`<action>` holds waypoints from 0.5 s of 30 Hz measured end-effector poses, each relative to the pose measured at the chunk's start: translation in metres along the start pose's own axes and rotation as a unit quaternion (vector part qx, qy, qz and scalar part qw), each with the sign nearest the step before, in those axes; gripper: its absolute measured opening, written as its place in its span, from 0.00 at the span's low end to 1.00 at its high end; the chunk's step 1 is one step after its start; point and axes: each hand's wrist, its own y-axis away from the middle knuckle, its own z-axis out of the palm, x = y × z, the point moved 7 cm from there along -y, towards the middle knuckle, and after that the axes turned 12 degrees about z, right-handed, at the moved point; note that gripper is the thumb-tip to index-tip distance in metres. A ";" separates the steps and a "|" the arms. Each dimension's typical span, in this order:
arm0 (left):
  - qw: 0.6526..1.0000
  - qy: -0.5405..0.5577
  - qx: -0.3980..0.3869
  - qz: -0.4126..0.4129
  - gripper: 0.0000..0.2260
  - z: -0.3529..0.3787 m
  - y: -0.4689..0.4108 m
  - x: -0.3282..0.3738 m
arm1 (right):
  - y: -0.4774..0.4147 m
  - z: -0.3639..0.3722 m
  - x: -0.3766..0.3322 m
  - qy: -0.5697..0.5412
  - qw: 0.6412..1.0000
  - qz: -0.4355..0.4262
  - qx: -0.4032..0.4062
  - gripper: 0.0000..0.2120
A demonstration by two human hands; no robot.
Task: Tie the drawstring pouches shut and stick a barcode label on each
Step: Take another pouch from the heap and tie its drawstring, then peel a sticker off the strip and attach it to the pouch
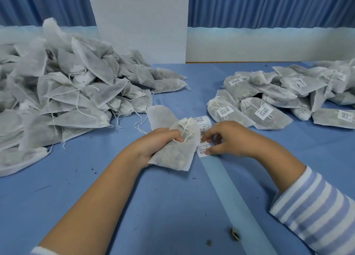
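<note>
Dark crumbs are lying on the blue tabletop at the near edge, between the two forearms. A blue-and-white striped sleeve is covering the right forearm. A pale backing strip is running from near right up toward centre. A small label roll is sitting just beyond the hands.

Surroundings:
- A large heap of unlabelled pouches is filling the far left, with loose strings trailing onto the tabletop.
- A smaller heap of labelled pouches is lying far right, most of them showing a white barcode sticker.
- One flat pouch is lying just behind the left grip, partly hidden by it.
- A blue curtain and a white panel are closing off the far side.

Task item: the held pouch is sitting at centre. It is white, semi-sheer fabric, with lumpy brownish fill showing through. Its neck is gathered, and the drawstring is looping out of it. Its right edge is overlapping the strip and hiding part of the labels there.

The left grip is curling round the pouch just below the neck. The right grip is working at the strip. Its thumb is pressing the nearest barcode label, and its curled forefinger is touching the label just beyond. Cannot tell whether either label is lifting.
</note>
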 end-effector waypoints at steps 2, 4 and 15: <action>1.000 -0.002 0.005 -0.006 0.12 -0.001 0.000 0.000 | -0.001 0.002 -0.001 0.020 1.000 0.000 -0.002 0.16; 1.000 -0.005 0.006 -0.010 0.14 -0.002 0.000 -0.001 | -0.002 0.001 -0.001 0.016 1.000 0.003 -0.001 0.15; 1.000 -0.009 0.002 -0.010 0.12 0.000 0.000 -0.002 | 0.006 -0.008 -0.005 0.008 1.000 0.008 0.029 0.09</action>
